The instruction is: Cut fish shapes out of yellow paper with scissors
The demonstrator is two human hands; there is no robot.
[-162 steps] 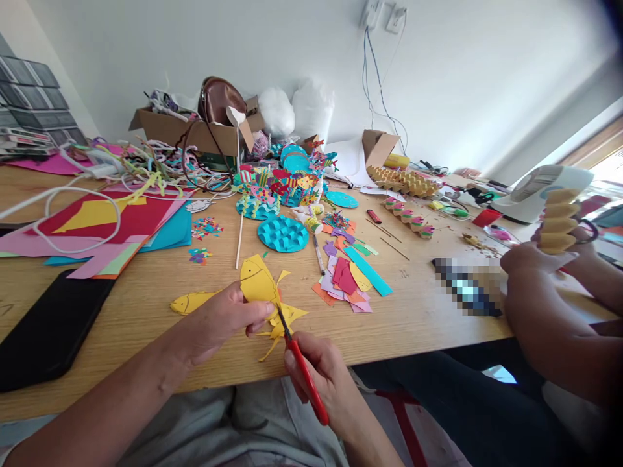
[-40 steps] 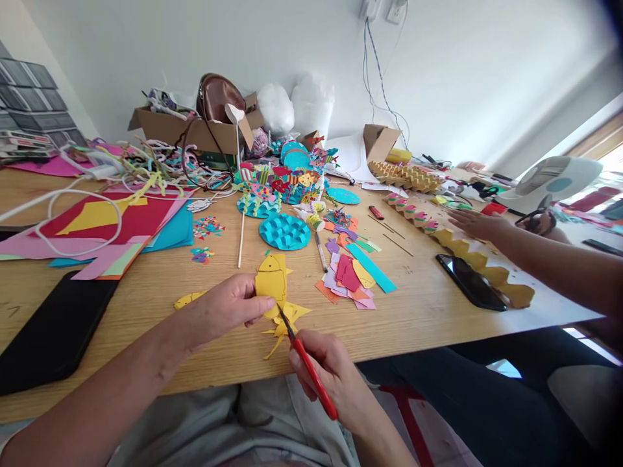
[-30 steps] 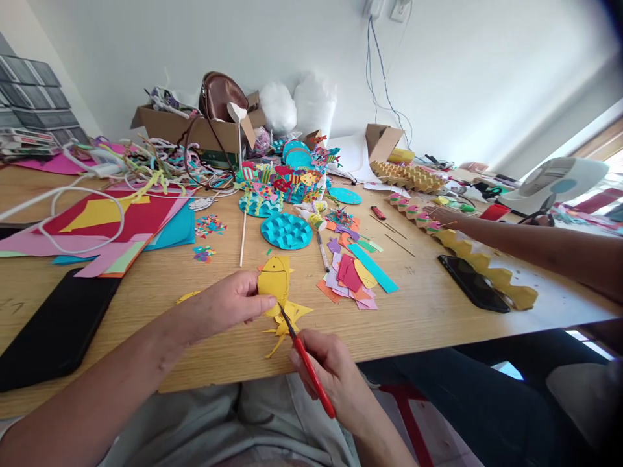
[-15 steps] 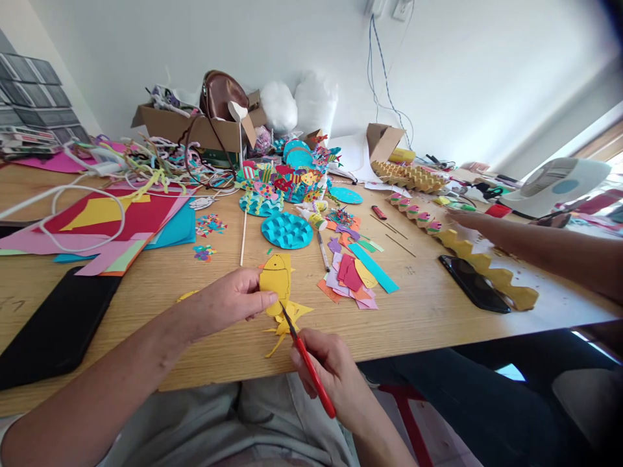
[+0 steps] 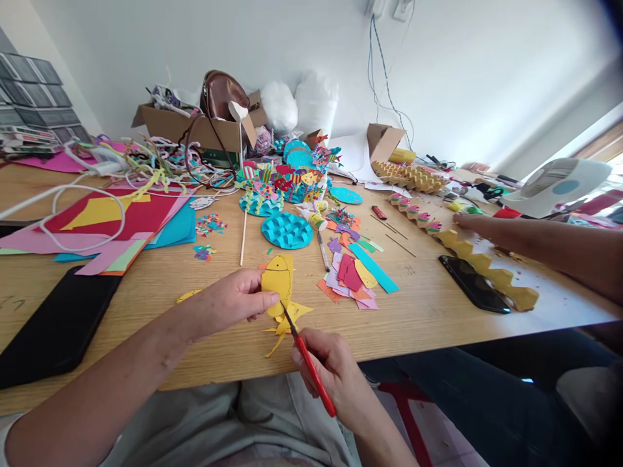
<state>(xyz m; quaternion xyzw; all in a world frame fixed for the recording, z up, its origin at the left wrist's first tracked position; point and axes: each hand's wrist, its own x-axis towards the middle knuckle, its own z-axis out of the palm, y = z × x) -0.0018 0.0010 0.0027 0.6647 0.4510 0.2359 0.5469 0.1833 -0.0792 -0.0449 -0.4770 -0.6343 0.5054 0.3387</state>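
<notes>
My left hand [image 5: 246, 295] pinches a piece of yellow paper [image 5: 278, 275] between thumb and fingers, above the table's near edge. A fish outline is drawn on that paper in dark line. Red-handled scissors [image 5: 311, 370] are gripped in my right hand [image 5: 335, 370], their tips touching the paper's lower edge close to my left thumb. Beneath the paper lie yellow paper scraps [image 5: 285, 324] on the wood. Part of another yellow cut-out [image 5: 189, 296] shows behind my left wrist.
Coloured paper cut-outs [image 5: 348, 279] lie right of centre, near a pen [image 5: 323, 251] and a blue textured disc [image 5: 287, 231]. Coloured sheets [image 5: 111, 227] and a black tablet-like slab [image 5: 53, 324] are at left. Another person's arm [image 5: 535, 243] reaches in from the right, above a phone [image 5: 474, 283].
The yellow paper has shifted very slightly to the right in my left hand. My right hand and the scissors look almost unmoved. The other person's hand has moved slightly.
</notes>
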